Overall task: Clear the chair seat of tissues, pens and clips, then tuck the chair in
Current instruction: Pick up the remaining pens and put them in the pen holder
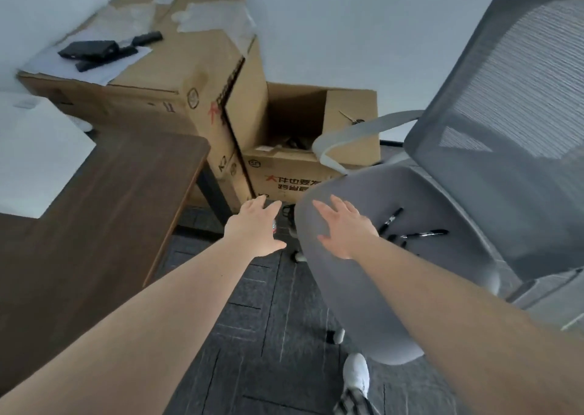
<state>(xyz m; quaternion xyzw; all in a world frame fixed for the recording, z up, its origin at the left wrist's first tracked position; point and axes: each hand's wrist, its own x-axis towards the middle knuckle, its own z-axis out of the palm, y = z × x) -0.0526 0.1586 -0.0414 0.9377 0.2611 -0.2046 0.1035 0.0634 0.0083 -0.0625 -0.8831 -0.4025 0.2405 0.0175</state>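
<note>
Several black pens (410, 229) lie loose on the grey chair seat (426, 199), near its middle, just beyond the right hand (344, 228); both grips are spread wide and hold nothing, the left hand (256, 228) over the floor beside the seat's edge; the pens look light, stiff and liable to roll, best pinched mid-barrel; one points diagonally toward the backrest, another lies nearly crosswise; no tissues or clips are discernible.

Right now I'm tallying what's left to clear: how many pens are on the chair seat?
2 clearly: one black pen lies diagonally mid-seat, another black pen lies nearly level just right of it. Small dark bits beside the right hand may be more; that hand could hide others.
</note>
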